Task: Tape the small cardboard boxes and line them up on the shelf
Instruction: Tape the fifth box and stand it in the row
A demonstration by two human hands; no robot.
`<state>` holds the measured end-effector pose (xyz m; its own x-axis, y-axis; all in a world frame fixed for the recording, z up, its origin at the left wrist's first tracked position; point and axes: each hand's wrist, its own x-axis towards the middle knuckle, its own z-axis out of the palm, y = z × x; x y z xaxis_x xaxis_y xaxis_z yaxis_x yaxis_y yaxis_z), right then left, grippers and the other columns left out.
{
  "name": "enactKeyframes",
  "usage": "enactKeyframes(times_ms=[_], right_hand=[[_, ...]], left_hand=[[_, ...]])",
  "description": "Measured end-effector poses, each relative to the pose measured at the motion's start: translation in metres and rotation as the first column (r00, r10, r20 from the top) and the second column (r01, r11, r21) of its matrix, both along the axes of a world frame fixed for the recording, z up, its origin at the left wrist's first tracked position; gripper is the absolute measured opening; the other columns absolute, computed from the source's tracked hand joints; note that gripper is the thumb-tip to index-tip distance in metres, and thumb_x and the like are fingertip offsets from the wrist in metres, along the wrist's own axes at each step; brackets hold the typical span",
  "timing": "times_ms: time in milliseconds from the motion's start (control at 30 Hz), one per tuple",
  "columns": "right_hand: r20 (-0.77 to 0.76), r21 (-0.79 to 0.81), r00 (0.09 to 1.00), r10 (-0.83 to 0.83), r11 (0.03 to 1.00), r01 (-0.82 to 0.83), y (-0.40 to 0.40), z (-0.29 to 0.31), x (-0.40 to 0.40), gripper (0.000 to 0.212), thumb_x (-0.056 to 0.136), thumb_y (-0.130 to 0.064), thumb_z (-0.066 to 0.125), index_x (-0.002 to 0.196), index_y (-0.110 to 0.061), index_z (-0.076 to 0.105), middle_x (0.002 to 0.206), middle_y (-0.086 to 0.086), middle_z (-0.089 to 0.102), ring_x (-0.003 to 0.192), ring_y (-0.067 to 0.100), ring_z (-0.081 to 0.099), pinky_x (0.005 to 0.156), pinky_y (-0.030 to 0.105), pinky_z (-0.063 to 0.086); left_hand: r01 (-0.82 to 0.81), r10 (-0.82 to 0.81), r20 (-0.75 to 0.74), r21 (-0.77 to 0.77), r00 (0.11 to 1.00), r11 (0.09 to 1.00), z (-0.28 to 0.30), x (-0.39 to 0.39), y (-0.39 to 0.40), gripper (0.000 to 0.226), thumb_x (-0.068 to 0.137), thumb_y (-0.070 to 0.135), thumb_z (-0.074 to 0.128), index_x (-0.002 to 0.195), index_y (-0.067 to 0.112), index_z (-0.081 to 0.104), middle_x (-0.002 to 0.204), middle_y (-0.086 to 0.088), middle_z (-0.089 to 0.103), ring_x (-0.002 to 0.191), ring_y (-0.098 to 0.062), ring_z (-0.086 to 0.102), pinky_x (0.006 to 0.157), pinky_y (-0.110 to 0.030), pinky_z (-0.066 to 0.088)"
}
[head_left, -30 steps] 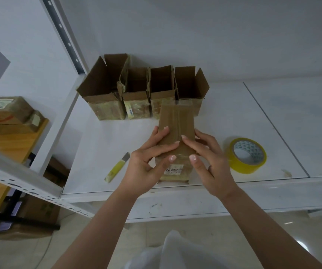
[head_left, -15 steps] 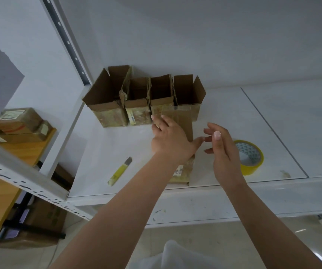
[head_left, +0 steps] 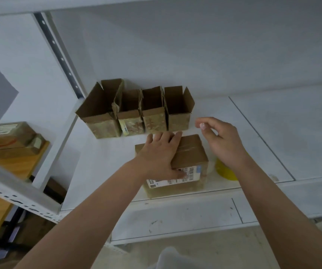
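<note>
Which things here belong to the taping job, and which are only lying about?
Belong to the job:
- closed box, under the left hand
- four open boxes in a row at the back
- yellow tape roll, partly hidden by the right hand
- shelf

Lying about:
- parcels on the wooden table at left
</note>
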<state>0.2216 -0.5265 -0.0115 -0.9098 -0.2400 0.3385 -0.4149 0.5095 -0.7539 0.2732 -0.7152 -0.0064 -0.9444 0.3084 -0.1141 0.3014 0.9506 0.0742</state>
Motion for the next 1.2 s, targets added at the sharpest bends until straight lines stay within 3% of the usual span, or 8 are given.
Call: enactKeyframes(times_ms=[133,333,600,700,800,900,1000,1200], right_hand=[[0.145,0.246,0.986,0.08,0.962,-0.114,-0.002,0.001,-0.004,0.028,0.101,-0.03,0.049,0.119,-0.023,0.069,0.116,-0.003,0.071,0.112,0.016,0.062,0.103,0.042,0.043],[0.356,0.043,0.917,0.181,0.977,-0.21,-0.003,-0.011,0.003,0.033,0.093,-0.033,0.062,0.124,-0.023,0.064,0.106,-0.002,0.071,0.095,0.012,0.068,0.091,0.041,0.055],[0.251,0.001,0.967,0.051,0.999,-0.053,-0.021,-0.038,0.018,0.055,0.086,-0.053,0.063,0.133,-0.029,0.049,0.089,-0.018,0.064,0.077,-0.006,0.062,0.062,0.005,0.044],[0.258,-0.01,0.964,0.064,0.998,-0.064,-0.026,-0.042,0.023,0.071,0.084,-0.058,0.058,0.146,-0.031,0.034,0.11,-0.007,0.065,0.089,0.007,0.064,0.074,0.02,0.051],[0.146,0.058,0.983,0.108,0.991,-0.118,-0.022,-0.042,0.025,0.065,0.09,-0.054,0.051,0.149,-0.037,0.03,0.132,-0.007,0.05,0.106,0.009,0.057,0.079,0.018,0.048],[0.107,0.067,0.979,0.171,0.981,-0.179,-0.02,-0.039,0.027,0.052,0.091,-0.052,0.043,0.141,-0.037,0.047,0.153,-0.001,0.036,0.136,0.015,0.041,0.095,0.033,0.051],[0.152,0.031,0.969,0.195,0.979,-0.202,-0.019,-0.041,0.028,0.053,0.088,-0.054,0.044,0.137,-0.035,0.052,0.156,0.003,0.034,0.142,0.017,0.034,0.101,0.042,0.048],[0.158,0.054,0.959,0.235,0.968,-0.246,-0.014,-0.041,0.025,0.07,0.075,-0.062,0.057,0.138,-0.034,0.049,0.149,0.002,0.045,0.119,0.022,0.053,0.088,0.04,0.055]], left_hand=[[0.176,-0.179,-0.081,-0.039,0.981,0.984,0.002,-0.006,-0.005,0.105,0.074,0.047,0.075,0.154,0.03,0.008,0.15,0.003,0.023,0.138,-0.024,0.015,0.117,-0.053,0.008],[0.066,-0.093,-0.207,-0.137,0.974,0.988,-0.007,-0.016,-0.026,0.097,0.087,0.029,0.07,0.154,0.041,0.001,0.162,0.005,0.003,0.148,-0.029,-0.001,0.118,-0.062,0.009],[-0.126,0.196,-0.231,0.289,0.953,0.949,-0.031,-0.016,-0.042,0.081,0.084,0.006,0.072,0.15,0.032,0.033,0.155,-0.005,0.026,0.139,-0.026,0.036,0.109,-0.036,0.039],[-0.132,0.217,-0.154,0.431,0.964,0.893,-0.035,-0.009,-0.048,0.074,0.09,-0.004,0.061,0.15,0.031,0.035,0.158,0.001,0.024,0.142,-0.019,0.033,0.11,-0.023,0.03],[-0.094,0.276,-0.174,0.663,0.945,0.742,-0.033,0.001,-0.048,0.054,0.096,-0.004,0.049,0.141,0.026,0.051,0.152,0.003,0.041,0.139,-0.017,0.039,0.115,-0.029,0.034],[-0.073,0.251,-0.085,0.824,0.964,0.561,-0.027,0.014,-0.036,0.034,0.094,0.03,0.06,0.128,0.025,0.064,0.142,0.005,0.054,0.135,-0.008,0.044,0.111,-0.027,0.04],[-0.117,0.189,0.0,0.783,0.982,0.611,-0.03,0.022,-0.028,0.058,0.076,0.05,0.067,0.129,0.027,0.062,0.146,0.006,0.049,0.144,-0.001,0.027,0.116,-0.022,0.026],[-0.092,0.184,-0.054,0.708,0.982,0.7,-0.029,0.024,-0.026,0.059,0.079,0.026,0.076,0.134,0.02,0.056,0.15,0.0,0.042,0.147,-0.011,0.02,0.117,-0.015,0.019]])
